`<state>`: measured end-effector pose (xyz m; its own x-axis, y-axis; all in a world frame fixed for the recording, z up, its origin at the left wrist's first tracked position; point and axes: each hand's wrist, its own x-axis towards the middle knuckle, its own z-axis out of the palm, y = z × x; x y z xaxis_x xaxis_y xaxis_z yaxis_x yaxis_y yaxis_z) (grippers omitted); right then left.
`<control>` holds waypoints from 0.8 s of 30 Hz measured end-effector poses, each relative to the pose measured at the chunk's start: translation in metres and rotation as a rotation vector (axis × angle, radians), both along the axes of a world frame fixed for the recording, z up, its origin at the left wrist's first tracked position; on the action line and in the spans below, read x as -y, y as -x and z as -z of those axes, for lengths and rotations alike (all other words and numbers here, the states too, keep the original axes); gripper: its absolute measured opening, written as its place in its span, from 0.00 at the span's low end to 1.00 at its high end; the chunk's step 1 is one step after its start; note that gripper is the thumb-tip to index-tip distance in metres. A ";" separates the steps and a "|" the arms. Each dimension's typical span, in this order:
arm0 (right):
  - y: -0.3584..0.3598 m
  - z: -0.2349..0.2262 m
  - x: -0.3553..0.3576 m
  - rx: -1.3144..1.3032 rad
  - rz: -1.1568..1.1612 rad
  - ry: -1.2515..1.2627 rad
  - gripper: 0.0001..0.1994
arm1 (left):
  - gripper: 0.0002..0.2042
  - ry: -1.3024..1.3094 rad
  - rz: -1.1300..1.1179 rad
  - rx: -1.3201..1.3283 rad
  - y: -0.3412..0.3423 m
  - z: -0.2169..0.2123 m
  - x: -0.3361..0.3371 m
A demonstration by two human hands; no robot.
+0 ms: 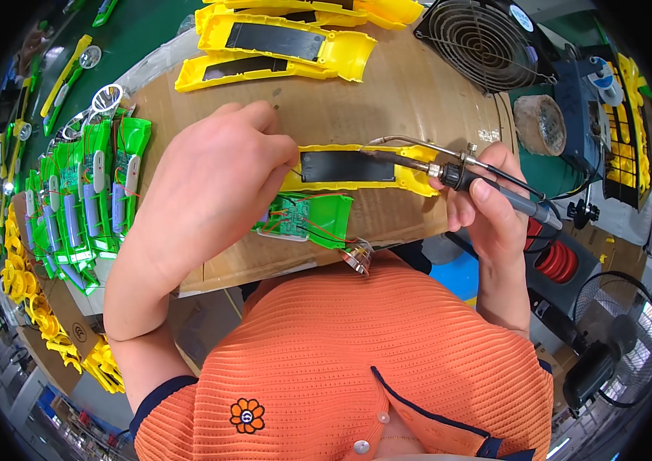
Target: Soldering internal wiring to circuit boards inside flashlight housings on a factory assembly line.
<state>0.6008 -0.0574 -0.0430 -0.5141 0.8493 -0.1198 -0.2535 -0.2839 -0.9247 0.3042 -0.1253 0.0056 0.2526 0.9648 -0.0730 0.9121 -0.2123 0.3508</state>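
Note:
My right hand (493,219) grips a soldering iron (527,206) with a thin curved metal tube alongside its tip. The iron's tip reaches left over a yellow plastic shell (414,178) with a black panel (345,167) set in it. At the shell's left end my left hand (222,180) is closed, fingers bent together; what they pinch is hidden behind the hand. Just below the shell lies a green flashlight half (331,220) with a circuit board (293,217), red and black wires and a silver reflector (357,257). My left hand covers its left part.
Several green flashlight halves (134,142) with blue cells stand in a row at left. More yellow shells (284,38) are stacked at the cardboard's (395,92) far edge. A black fan (483,46), a round brownish pot (539,124) and a solder spool (606,81) stand at far right.

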 end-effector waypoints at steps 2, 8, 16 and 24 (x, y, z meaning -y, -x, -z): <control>0.000 0.001 0.003 -0.013 -0.004 0.005 0.10 | 0.06 -0.002 0.004 -0.046 -0.003 -0.006 0.003; 0.005 0.002 0.014 -0.102 0.036 0.039 0.08 | 0.08 -0.159 0.040 0.051 -0.018 -0.006 0.019; 0.017 0.013 0.038 -0.268 0.049 0.158 0.09 | 0.04 -0.225 -0.058 0.319 -0.039 0.020 0.027; -0.018 -0.019 0.006 -0.019 -0.014 -0.004 0.09 | 0.04 -0.088 -0.107 0.367 -0.046 0.022 0.017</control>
<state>0.6188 -0.0635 -0.0240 -0.5285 0.8423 -0.1065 -0.2669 -0.2839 -0.9209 0.3500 -0.1418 -0.0166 0.1438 0.9857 0.0880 0.7479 -0.1665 0.6426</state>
